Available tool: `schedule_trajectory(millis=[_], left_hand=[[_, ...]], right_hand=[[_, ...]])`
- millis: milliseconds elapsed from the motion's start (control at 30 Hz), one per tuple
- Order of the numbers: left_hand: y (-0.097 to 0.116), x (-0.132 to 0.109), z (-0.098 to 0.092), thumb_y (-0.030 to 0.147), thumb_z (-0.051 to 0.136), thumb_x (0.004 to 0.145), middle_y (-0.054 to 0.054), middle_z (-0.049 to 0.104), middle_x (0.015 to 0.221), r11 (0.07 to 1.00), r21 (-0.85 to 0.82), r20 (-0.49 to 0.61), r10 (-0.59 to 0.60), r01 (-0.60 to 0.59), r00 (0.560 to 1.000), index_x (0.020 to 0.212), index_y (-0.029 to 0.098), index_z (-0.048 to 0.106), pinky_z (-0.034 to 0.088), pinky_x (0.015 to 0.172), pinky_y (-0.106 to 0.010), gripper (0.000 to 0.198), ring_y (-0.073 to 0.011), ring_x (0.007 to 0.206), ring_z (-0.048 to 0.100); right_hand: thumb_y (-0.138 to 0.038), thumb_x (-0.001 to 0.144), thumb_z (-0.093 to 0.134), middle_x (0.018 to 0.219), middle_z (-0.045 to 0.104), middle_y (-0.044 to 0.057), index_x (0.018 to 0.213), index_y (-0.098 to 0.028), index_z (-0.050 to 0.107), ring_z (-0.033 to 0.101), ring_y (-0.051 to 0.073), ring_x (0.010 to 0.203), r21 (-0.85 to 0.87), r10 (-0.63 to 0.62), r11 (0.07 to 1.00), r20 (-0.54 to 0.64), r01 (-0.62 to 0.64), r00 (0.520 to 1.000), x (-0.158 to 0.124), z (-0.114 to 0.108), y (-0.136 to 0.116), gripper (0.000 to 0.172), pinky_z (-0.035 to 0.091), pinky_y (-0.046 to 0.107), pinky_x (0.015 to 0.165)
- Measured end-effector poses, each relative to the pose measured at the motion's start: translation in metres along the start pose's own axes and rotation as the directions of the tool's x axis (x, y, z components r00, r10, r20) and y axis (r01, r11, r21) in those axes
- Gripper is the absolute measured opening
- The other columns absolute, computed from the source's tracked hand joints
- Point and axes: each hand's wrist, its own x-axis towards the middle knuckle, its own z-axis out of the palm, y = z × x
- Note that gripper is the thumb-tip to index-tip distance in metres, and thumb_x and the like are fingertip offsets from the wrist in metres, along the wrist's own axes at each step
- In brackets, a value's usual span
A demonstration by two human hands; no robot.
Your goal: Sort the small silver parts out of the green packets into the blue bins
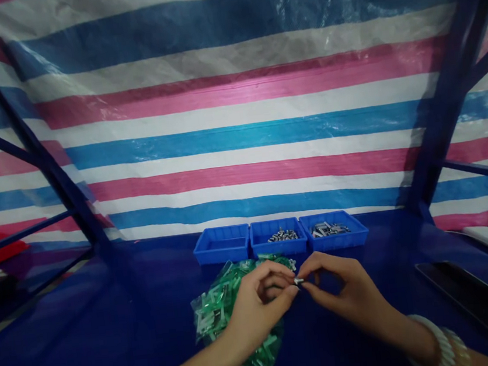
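Between my two hands is a small silver metal part [298,281], too tiny for its exact kind to show. My left hand [263,295] pinches it from the left, thumb and index finger nearly together. From the right, my right hand [341,283] grips the same part with thumb and index fingertip. Under and beside my left hand lies a pile of green-and-clear plastic packets [216,306], with small pale pieces visible inside. My left forearm and hand hide part of this pile.
Behind the hands stand three blue bins: the left bin [224,260] shows no parts, the middle bin [280,251] holds small round metal parts, the right bin [339,244] longer metal pieces. A dark flat object [482,303] lies at right. Blue frame posts [443,119] flank the table.
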Motion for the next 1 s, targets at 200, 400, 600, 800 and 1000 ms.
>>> schedule_trajectory(millis=[200, 400, 600, 800, 1000], left_hand=[[-0.004, -0.001, 0.000, 0.013, 0.070, 0.073, -0.003, 0.067, 0.078, 0.999, -0.040, -0.023, 0.029, -0.030, 0.999, 0.088, 0.015, 0.063, 0.049, 0.064, -0.020, 0.017, -0.0114, 0.073, 0.062], [0.003, -0.003, 0.006, 0.013, 0.071, 0.071, -0.002, 0.065, 0.077, 0.997, 0.002, -0.116, 0.075, -0.076, 0.990, 0.083, 0.015, 0.064, 0.052, 0.070, -0.024, 0.015, -0.0130, 0.073, 0.063], [0.004, -0.003, 0.008, 0.016, 0.070, 0.074, -0.002, 0.061, 0.081, 0.966, 0.163, -0.169, 0.226, -0.199, 0.959, 0.079, 0.016, 0.065, 0.052, 0.066, -0.025, 0.007, -0.0142, 0.073, 0.061], [0.008, 0.029, -0.005, 0.020, 0.063, 0.081, -0.005, 0.067, 0.085, 0.851, 0.422, -0.130, 0.398, -0.312, 0.908, 0.089, 0.017, 0.066, 0.054, 0.075, -0.029, 0.009, -0.0170, 0.081, 0.064], [0.000, 0.101, -0.030, 0.014, 0.064, 0.077, -0.005, 0.069, 0.084, 0.717, 0.610, 0.001, 0.425, -0.337, 0.905, 0.090, 0.017, 0.070, 0.053, 0.076, -0.035, 0.015, -0.0189, 0.079, 0.065]], right_hand=[[-0.021, 0.083, 0.063, 0.079, 0.067, 0.003, 0.086, -0.021, 0.067, 0.059, 0.016, 0.069, -0.037, -0.048, 0.998, -0.012, 0.047, 0.999, -0.001, -0.001, 0.000, 0.005, 0.047, 0.027, 0.062], [-0.031, 0.088, 0.057, 0.077, 0.066, 0.001, 0.083, -0.019, 0.067, 0.059, 0.014, 0.068, 0.152, 0.145, 0.977, 0.045, -0.150, 0.988, -0.002, 0.007, 0.001, 0.016, 0.046, 0.024, 0.062], [-0.040, 0.092, 0.050, 0.065, 0.055, -0.002, 0.075, -0.017, 0.061, 0.050, 0.011, 0.057, 0.329, 0.216, 0.907, 0.167, -0.261, 0.962, 0.000, 0.017, 0.002, 0.031, 0.040, 0.022, 0.054], [-0.036, 0.093, 0.047, 0.071, 0.059, 0.002, 0.078, -0.017, 0.063, 0.054, 0.014, 0.065, 0.164, 0.217, 0.958, 0.114, -0.234, 0.969, 0.003, 0.011, 0.013, 0.030, 0.042, 0.025, 0.060], [-0.014, 0.086, 0.056, 0.090, 0.065, 0.006, 0.099, -0.018, 0.066, 0.058, 0.020, 0.082, -0.220, 0.083, 0.975, 0.197, -0.038, 0.977, 0.000, 0.009, 0.030, 0.017, 0.047, 0.032, 0.076]])
